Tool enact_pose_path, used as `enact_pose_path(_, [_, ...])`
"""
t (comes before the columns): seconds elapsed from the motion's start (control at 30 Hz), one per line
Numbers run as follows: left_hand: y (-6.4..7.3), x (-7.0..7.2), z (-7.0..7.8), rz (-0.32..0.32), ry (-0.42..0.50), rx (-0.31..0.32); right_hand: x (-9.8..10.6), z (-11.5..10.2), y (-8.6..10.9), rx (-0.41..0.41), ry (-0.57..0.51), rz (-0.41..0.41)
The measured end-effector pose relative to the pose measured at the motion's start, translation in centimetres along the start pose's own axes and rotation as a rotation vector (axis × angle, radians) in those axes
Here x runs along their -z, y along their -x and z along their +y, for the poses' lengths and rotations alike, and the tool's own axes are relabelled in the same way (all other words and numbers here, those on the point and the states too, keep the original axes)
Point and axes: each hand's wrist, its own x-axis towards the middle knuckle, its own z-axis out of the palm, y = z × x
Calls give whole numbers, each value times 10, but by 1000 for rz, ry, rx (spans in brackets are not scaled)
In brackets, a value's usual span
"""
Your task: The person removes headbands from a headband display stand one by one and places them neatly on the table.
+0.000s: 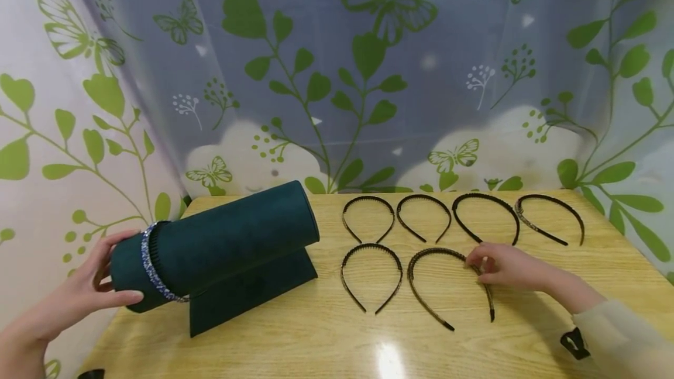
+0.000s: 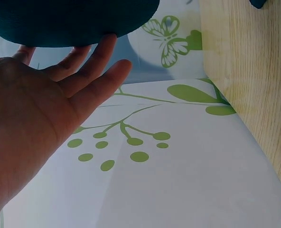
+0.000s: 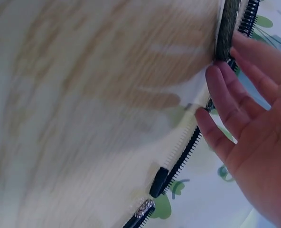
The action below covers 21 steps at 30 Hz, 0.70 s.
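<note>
A dark green padded headband stand (image 1: 237, 233) with a roll-shaped top and flat base sits at the left of the table. My left hand (image 1: 76, 291) grips the roll's left end, thumb in front and the other fingers behind. Beside those fingers, a blue glittery headband (image 1: 149, 262) is round the roll. On the right, my right hand (image 1: 511, 265) pinches the upper right side of a brownish-gold headband (image 1: 439, 250), which lies with its ends towards me. The right wrist view shows that headband (image 3: 228, 33) at the fingertips.
Left of the brownish-gold headband lies a thin dark headband (image 1: 371, 245). Several more headbands (image 1: 487, 196) form a row behind, the rightmost one patterned (image 1: 526, 221). A curtain (image 1: 316, 45) printed with leaves and butterflies hangs behind the wooden table (image 1: 316, 344).
</note>
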Motion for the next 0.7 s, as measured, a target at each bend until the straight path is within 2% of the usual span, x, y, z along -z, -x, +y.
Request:
enact_pose_path(0.13, [1,0,-1,5,-10,13,4,1,6,24,-36,-19])
enact_pose_path(0.33, [1,1,-2,6,-10,27,7,3,9,9,-84,-63])
enact_pose_path(0.5, [1,2,-2,10,-8,31,6,3,7,25,-49,-39])
enact_pose_path(0.7, [0,1,-2,1,-4,28,4,1,2,-7,27,-31])
